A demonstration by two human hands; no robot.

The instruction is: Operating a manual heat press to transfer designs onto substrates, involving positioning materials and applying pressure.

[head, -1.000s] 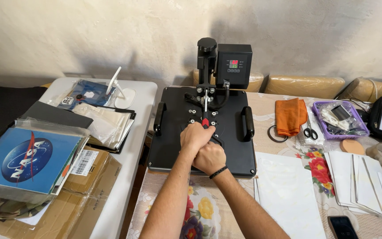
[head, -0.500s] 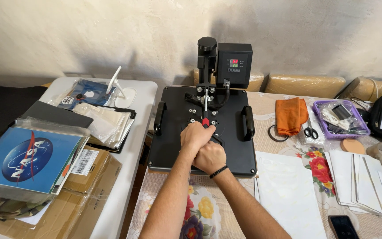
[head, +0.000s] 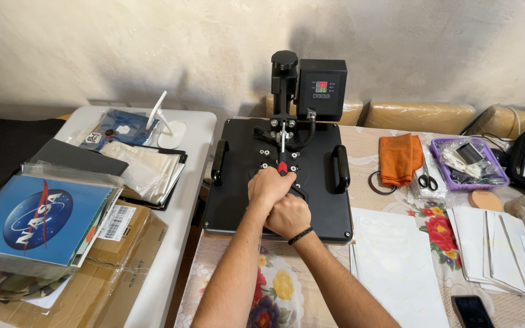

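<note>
Both hands clenched on the lever of a black heat press.

At 9 o'clock, a blue printed sheet (head: 39, 220) tops a stack. Centre, the left hand (head: 270, 187) and right hand (head: 288, 216) grip the heat press handle (head: 282, 166) over the closed heat press (head: 277, 176). At 3 o'clock lie an orange cloth (head: 400, 158) and scissors (head: 426, 178).

A small home print workshop: a black heat press (head: 277, 176) on a floral-clothed table (head: 432, 225), paper stacks (head: 499, 243), scissors (head: 426, 179).

Almost nothing shifts: the left hand (head: 270, 187) and right hand (head: 288, 216) edge slightly toward the near edge of the heat press (head: 276, 176), their grip unchanged.
</note>
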